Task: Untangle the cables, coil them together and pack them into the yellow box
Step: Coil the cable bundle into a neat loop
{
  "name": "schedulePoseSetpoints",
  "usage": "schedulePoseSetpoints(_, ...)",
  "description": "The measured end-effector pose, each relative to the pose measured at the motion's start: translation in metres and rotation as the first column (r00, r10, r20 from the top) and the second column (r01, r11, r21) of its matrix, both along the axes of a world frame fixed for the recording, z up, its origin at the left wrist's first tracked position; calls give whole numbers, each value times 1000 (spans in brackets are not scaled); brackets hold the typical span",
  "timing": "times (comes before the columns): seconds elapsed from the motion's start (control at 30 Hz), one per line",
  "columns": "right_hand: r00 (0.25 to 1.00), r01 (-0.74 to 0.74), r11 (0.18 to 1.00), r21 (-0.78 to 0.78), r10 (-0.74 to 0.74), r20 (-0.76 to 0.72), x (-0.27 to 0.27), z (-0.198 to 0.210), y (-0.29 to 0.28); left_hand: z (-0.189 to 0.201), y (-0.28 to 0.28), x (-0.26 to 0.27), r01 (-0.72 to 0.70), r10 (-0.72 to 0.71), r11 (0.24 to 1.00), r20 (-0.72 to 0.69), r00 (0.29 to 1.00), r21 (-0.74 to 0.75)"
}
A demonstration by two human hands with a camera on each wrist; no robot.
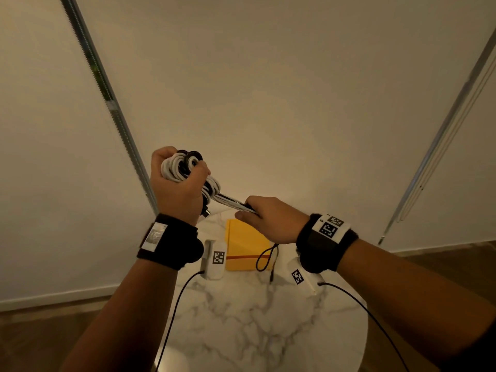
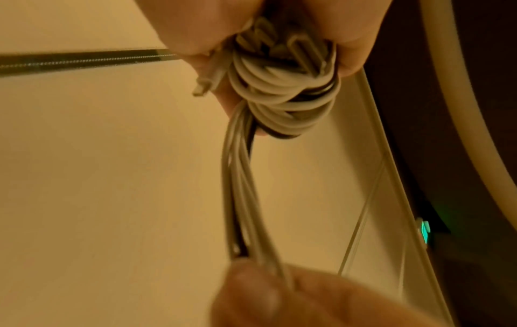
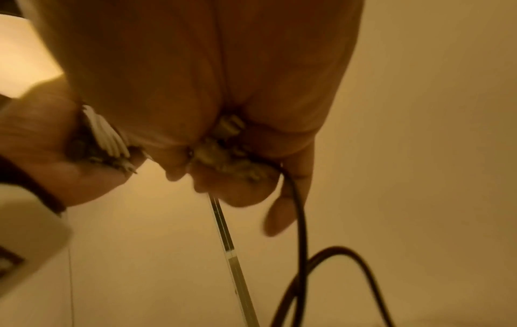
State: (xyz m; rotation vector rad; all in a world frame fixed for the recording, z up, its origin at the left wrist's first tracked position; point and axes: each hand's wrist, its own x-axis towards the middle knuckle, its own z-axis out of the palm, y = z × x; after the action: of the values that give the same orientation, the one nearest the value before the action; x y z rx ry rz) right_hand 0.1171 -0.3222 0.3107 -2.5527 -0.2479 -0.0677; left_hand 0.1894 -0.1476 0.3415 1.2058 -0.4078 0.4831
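Note:
My left hand (image 1: pixel 178 181) is raised above the table and grips a coil of white and black cables (image 1: pixel 188 167). The coil (image 2: pixel 285 88) fills the left wrist view, a white plug sticking out at its left. A straight run of the cables (image 1: pixel 233 203) stretches from the coil to my right hand (image 1: pixel 264 214), which pinches it taut; in the right wrist view the cables (image 3: pixel 223 150) sit inside the curled fingers. A black cable tail (image 1: pixel 264 260) hangs below the right hand. The yellow box (image 1: pixel 245 247) lies on the table under both hands.
The round white marble table (image 1: pixel 257 318) carries the box. White tagged camera units (image 1: pixel 216 260) hang under each wrist with thin black leads trailing toward me. Pale walls and metal rails (image 1: pixel 107 98) stand behind; wooden floor surrounds the table.

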Motion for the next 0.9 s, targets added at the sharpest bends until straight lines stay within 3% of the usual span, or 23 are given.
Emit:
schedulePoseSetpoints(0.1, 996, -28, 955, -295, 52, 75, -4, 22, 1, -5, 4, 0, -69, 8, 951, 200, 980, 301)
schedulePoseSetpoints(0.17, 980, -24, 829, -559, 130, 151, -6, 45, -2, -9, 5, -2, -69, -60, 881, 255, 965, 467)
schedulePoseSetpoints(0.23, 946, -39, 701, -712, 256, 200, -6, 67, -5, -9, 5, -5, -32, -138, 817, 249, 959, 576)
schedulePoseSetpoints(0.33, 897, -86, 663, -744, 377, 232, -5, 89, -12, -1, 6, -6, 146, -257, 768, 92, 962, 624)
schedulePoseSetpoints(0.47, 858, -148, 723, -674, 434, 277, -6, 100, -19, 0, 9, -8, 353, -400, 724, -57, 915, 593)
schedulePoseSetpoints(0.7, 859, -211, 696, -687, 467, 209, -11, 105, -17, -19, 3, -19, 651, -600, 674, -257, 758, 349)
schedulePoseSetpoints(0.77, 845, -234, 737, -634, 477, 242, -11, 105, -17, -21, -1, -24, 767, -704, 603, -304, 642, 221)
schedulePoseSetpoints(0.9, 819, -261, 826, -500, 464, 338, -8, 107, -17, -20, -5, -37, 917, -892, 383, -302, 336, -109)
